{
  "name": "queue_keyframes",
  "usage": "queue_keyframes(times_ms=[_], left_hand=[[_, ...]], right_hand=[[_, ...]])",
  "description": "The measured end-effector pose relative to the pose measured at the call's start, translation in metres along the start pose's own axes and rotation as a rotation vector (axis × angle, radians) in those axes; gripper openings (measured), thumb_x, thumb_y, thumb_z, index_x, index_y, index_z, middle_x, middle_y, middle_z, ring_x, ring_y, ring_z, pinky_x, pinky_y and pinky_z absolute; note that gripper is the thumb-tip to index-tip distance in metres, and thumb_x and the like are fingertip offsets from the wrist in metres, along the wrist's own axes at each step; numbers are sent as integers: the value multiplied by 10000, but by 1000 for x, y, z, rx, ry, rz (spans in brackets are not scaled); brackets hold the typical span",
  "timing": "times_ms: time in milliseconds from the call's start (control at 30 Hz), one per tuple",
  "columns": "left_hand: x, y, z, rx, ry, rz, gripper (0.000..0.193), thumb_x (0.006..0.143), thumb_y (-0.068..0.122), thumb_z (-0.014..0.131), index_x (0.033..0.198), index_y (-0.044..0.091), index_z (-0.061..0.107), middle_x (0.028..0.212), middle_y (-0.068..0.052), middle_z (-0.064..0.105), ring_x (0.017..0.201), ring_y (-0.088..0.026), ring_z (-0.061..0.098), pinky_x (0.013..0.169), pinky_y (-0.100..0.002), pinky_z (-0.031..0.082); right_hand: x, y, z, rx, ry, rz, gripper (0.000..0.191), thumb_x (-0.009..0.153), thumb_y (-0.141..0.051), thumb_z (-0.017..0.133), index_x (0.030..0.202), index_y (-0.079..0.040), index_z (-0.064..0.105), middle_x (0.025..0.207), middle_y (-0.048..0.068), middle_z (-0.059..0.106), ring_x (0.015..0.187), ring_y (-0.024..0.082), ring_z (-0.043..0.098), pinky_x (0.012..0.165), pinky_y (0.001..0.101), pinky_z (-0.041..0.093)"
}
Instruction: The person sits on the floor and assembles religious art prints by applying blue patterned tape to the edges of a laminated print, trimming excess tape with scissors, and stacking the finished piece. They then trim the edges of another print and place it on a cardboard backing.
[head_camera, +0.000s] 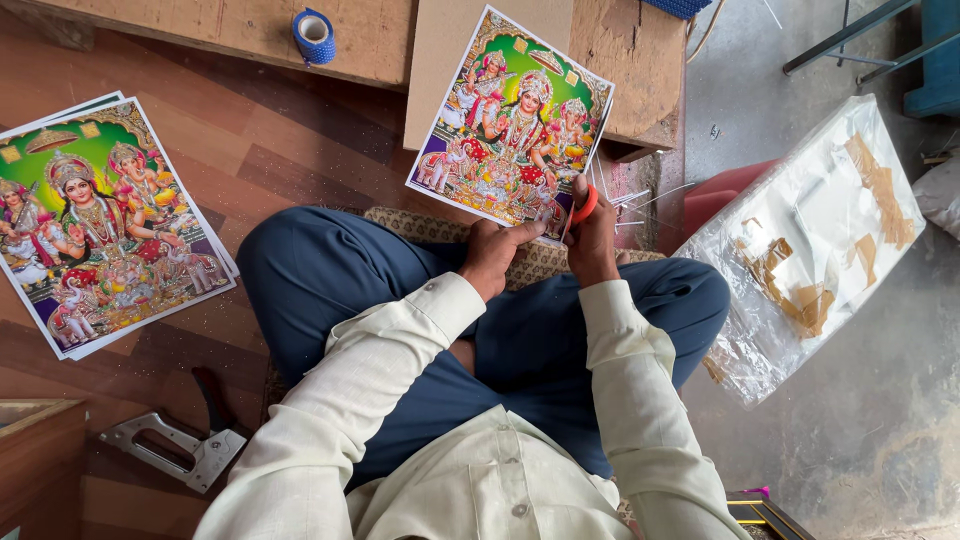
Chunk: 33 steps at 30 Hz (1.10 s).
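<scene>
Over the lap: left hand (492, 255) pinches the colour print (512, 125) at its near edge. Right hand (592, 240), just right of the print's near corner, is closed on orange-handled scissors (584, 205). Print's long axis runs away from the hands. Beyond the print: blue tape roll (314, 36); no containers holding anything.

Seated cross-legged, knees wide, both arms in pale sleeves bent and reaching forward over the lap. Left hand (492, 253) curled, thumb on top, pinching with fingertips. Right hand (590, 238) just beside it, wrist cocked upward, fingers closed in a grip, knuckles toward the camera.
</scene>
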<state>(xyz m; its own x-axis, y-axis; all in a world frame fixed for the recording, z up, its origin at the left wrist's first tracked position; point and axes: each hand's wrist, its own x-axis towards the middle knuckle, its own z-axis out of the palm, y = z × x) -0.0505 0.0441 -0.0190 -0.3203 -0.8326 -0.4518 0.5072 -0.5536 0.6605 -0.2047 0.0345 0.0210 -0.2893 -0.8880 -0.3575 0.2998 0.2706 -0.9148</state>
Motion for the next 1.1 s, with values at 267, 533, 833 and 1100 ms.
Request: queue_keyframes(times_ms=[267, 533, 833, 1100], left_hand=[[9, -11, -4, -116, -68, 55, 336, 828, 46, 779, 1139, -57, 707, 1055, -101, 766, 907, -170, 724, 821, -305, 577], [8, -6, -4, -100, -69, 52, 348, 837, 50, 773, 1155, -68, 700, 1066, -110, 754, 905, -172, 713, 818, -325, 566], [-8, 7, -7, 94, -16, -36, 417, 787, 162, 801, 1170, 76, 664, 1037, -32, 750, 867, -138, 707, 642, -307, 527], [-4, -1, -10, 88, -2, -49, 422, 786, 160, 819, 1173, 95, 665, 1033, -5, 743, 869, -126, 689, 635, -296, 522]], right_hand=[[1, 9, 2, 42, 60, -34, 316, 994, -391, 702, 896, -100, 631, 656, -47, 530, 453, 44, 410, 396, 233, 293], [4, 4, -1, -5, 35, -36, 338, 985, -411, 704, 895, -97, 614, 678, -51, 553, 463, 40, 444, 375, 231, 280], [20, -11, -3, 66, -37, 7, 348, 983, -471, 663, 957, -127, 619, 660, -53, 556, 465, 54, 450, 388, 234, 257], [19, -5, -1, 60, 57, -5, 312, 972, -392, 685, 964, -80, 688, 656, -43, 565, 448, 38, 424, 380, 223, 254]])
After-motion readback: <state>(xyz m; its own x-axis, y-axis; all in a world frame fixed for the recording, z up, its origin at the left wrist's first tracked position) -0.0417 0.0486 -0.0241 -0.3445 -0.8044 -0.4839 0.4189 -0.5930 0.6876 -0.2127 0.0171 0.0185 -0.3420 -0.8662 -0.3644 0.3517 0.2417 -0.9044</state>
